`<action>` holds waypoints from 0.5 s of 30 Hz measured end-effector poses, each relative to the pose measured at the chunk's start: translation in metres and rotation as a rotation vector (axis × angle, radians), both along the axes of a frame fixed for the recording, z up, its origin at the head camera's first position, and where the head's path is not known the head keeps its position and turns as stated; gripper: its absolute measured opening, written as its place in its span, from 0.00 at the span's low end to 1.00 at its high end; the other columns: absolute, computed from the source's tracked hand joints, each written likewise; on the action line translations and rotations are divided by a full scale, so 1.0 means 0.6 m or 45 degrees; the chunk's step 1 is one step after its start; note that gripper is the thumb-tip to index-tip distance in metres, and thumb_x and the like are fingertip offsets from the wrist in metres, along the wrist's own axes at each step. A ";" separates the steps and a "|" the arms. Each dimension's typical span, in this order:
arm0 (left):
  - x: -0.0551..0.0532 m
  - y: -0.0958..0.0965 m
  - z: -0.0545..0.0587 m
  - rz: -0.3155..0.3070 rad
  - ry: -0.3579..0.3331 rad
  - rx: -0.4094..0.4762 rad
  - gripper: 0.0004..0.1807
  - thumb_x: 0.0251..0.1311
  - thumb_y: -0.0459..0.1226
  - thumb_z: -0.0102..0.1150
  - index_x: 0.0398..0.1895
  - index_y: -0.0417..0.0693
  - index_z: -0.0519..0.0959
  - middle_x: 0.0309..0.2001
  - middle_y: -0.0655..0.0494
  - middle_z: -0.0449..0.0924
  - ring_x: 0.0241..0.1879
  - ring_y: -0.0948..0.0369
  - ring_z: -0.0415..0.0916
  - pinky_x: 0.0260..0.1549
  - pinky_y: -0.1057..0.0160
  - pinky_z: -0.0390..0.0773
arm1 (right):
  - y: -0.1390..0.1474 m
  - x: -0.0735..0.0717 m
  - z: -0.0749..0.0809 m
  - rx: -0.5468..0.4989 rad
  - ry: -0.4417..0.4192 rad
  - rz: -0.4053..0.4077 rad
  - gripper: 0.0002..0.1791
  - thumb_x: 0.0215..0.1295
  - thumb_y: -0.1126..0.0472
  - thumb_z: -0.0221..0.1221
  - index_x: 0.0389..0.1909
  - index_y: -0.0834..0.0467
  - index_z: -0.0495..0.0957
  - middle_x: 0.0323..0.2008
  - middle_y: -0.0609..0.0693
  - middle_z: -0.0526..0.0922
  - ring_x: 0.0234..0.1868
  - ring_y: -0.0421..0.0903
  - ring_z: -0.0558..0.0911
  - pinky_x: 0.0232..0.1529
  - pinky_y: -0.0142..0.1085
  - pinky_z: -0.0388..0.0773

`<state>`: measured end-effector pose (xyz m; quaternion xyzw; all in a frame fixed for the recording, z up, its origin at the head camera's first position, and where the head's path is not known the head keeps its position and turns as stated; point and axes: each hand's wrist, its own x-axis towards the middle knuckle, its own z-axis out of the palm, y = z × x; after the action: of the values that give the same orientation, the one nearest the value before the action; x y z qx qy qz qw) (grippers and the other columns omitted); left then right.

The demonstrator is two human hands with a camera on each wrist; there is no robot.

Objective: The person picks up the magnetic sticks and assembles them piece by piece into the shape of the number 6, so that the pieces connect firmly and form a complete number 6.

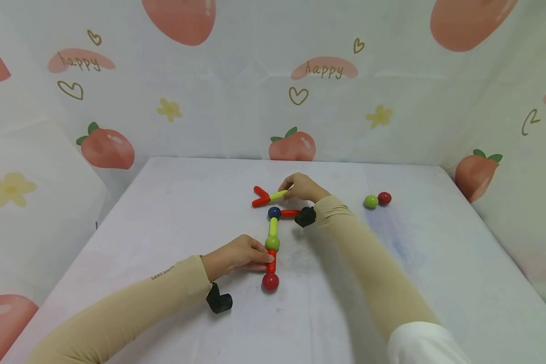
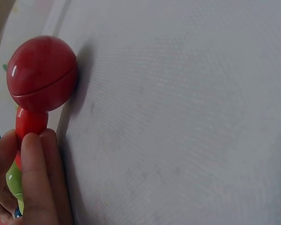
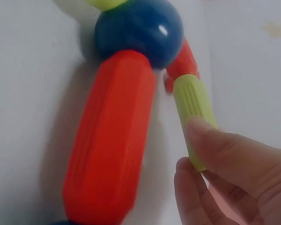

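My left hand [image 1: 243, 255] pinches a red rod [image 1: 271, 263] between thumb and fingers. A red ball [image 1: 270, 282] joins its near end, a green ball [image 1: 272, 243] its far end. From there a yellow-green rod [image 1: 273, 227] runs to a blue ball [image 1: 274, 213]. Another red rod [image 3: 110, 140] reaches right from the blue ball, and a bit of blue shows at its other end in the right wrist view. Beyond the chain, my right hand [image 1: 304, 187] pinches a second yellow-green rod [image 3: 195, 112], whose far end touches a loose red rod [image 1: 261, 201].
One more red rod [image 1: 261, 191] lies angled behind, close to that loose one. A green ball [image 1: 371, 201] and a dark red ball [image 1: 384, 198] sit side by side at the right. The white table [image 1: 173, 202] ends at a printed cloth backdrop [image 1: 236, 111].
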<state>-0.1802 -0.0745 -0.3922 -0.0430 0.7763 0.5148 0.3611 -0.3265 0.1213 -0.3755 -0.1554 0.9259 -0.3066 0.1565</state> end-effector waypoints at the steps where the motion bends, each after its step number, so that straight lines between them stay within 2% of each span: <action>1: 0.000 0.000 0.000 -0.002 0.001 0.001 0.13 0.55 0.36 0.63 0.42 0.38 0.80 0.33 0.51 0.79 0.27 0.65 0.79 0.31 0.72 0.80 | 0.002 0.000 0.001 -0.006 -0.003 0.000 0.13 0.57 0.65 0.62 0.44 0.58 0.81 0.46 0.54 0.82 0.52 0.49 0.76 0.59 0.41 0.72; 5: -0.001 -0.001 -0.002 -0.010 0.000 0.003 0.13 0.56 0.36 0.63 0.42 0.38 0.80 0.34 0.51 0.79 0.27 0.65 0.79 0.31 0.72 0.80 | 0.009 0.000 0.002 -0.022 -0.029 -0.001 0.12 0.58 0.66 0.62 0.44 0.59 0.81 0.45 0.55 0.82 0.49 0.49 0.77 0.57 0.40 0.73; 8: -0.001 -0.001 -0.001 -0.009 -0.001 0.006 0.13 0.55 0.36 0.63 0.42 0.38 0.80 0.33 0.51 0.79 0.27 0.65 0.79 0.31 0.72 0.80 | 0.010 0.000 0.000 -0.033 -0.089 -0.016 0.12 0.59 0.66 0.61 0.44 0.59 0.81 0.46 0.55 0.81 0.48 0.49 0.76 0.56 0.39 0.74; 12: 0.000 0.000 0.000 -0.010 0.003 -0.002 0.13 0.56 0.36 0.63 0.42 0.38 0.80 0.33 0.51 0.80 0.26 0.65 0.80 0.31 0.72 0.80 | 0.009 -0.002 -0.007 -0.016 -0.171 -0.033 0.11 0.60 0.65 0.61 0.43 0.57 0.80 0.49 0.56 0.79 0.51 0.50 0.76 0.56 0.39 0.75; 15: 0.001 0.000 0.000 -0.010 0.006 -0.005 0.13 0.56 0.36 0.63 0.43 0.38 0.80 0.33 0.51 0.80 0.26 0.65 0.80 0.31 0.72 0.80 | 0.007 -0.002 -0.012 0.013 -0.182 -0.030 0.10 0.59 0.64 0.61 0.42 0.56 0.80 0.50 0.56 0.79 0.52 0.50 0.76 0.57 0.40 0.75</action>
<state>-0.1798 -0.0742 -0.3919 -0.0394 0.7783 0.5120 0.3613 -0.3279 0.1256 -0.3825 -0.1214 0.9158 -0.3140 0.2192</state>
